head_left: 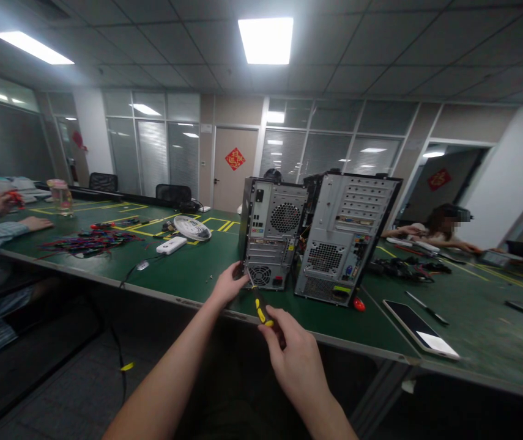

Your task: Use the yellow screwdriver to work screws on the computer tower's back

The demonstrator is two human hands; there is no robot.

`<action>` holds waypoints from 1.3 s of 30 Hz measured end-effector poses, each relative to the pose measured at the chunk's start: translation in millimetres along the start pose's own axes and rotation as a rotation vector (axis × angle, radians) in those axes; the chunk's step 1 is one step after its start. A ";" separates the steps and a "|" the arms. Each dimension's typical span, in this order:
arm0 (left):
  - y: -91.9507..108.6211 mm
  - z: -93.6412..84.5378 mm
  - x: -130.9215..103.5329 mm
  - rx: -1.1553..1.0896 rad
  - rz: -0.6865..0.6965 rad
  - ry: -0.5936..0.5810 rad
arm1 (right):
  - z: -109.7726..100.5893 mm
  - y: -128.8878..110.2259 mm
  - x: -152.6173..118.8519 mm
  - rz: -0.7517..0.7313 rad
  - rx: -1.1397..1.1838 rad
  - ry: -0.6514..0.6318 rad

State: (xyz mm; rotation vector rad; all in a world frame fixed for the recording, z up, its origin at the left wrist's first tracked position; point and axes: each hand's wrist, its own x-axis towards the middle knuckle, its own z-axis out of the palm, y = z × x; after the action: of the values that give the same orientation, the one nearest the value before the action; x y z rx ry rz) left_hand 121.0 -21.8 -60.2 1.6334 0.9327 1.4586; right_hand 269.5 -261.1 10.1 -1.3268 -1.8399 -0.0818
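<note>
My right hand [294, 342] is closed around the handle of a black and yellow screwdriver [261, 308]. Its shaft points up and away, with the tip at the lower left of a computer case [268, 247], beside the round fan grille. The case stands upright, rear panel facing me. At its lower left corner, my left hand [227, 283] grips the edge; some of those fingers are hidden behind the case. Whether the tip sits in a screw is too small to tell. A second, wider computer case [334, 244] stands just to the right.
On the green table [188, 275] lie a bundle of coloured cables [91, 241], a white power strip [170, 245] and a white basket [192, 227]. To the right are a phone [419, 330] and a pen-like tool [426, 307]. People sit at both sides.
</note>
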 end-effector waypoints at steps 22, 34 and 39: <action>15.2 0.4 -4.4 0.010 -0.017 -0.037 | -3.2 0.7 0.7 -0.022 -0.009 0.029; 15.4 0.4 -4.7 -0.001 0.003 -0.029 | -0.3 0.2 -0.2 0.028 0.004 -0.008; 13.2 0.0 -3.9 0.006 -0.004 -0.025 | -1.2 1.4 0.5 0.023 -0.007 0.002</action>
State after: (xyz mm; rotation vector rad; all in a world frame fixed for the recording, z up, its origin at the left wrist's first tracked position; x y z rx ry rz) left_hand 121.2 -31.3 -50.3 1.6503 0.9266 1.4308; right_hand 271.3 -260.7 10.6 -1.3514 -1.8241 -0.0772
